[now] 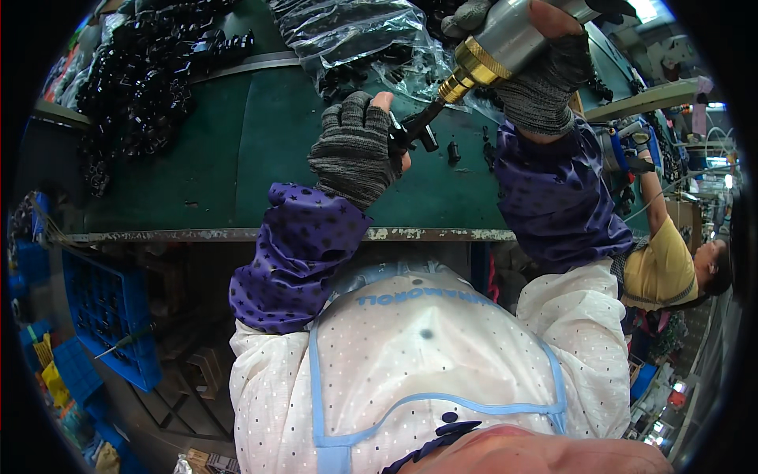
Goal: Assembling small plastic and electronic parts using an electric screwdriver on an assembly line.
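Note:
My left hand [357, 148], in a grey knit glove with bare fingertips, is closed around a small black part [401, 136] above the green bench. In my right hand [546, 79], gloved the same way, is a silver power screwdriver [505, 46] with a brass-coloured collar. Its dark bit slants down to the left and meets the black part; whether it sits in a screw is hidden. Just right of the left hand, a small black piece [453, 152] stands on the bench. Purple star-patterned sleeves cover both forearms.
A large heap of black parts [146, 87] lies at the bench's left. Clear plastic bags [355, 39] with black pieces lie at the far middle. The green bench [237, 158] ends in a worn front edge. Blue crates [110, 316] stand lower left. Another person [667, 265] works at right.

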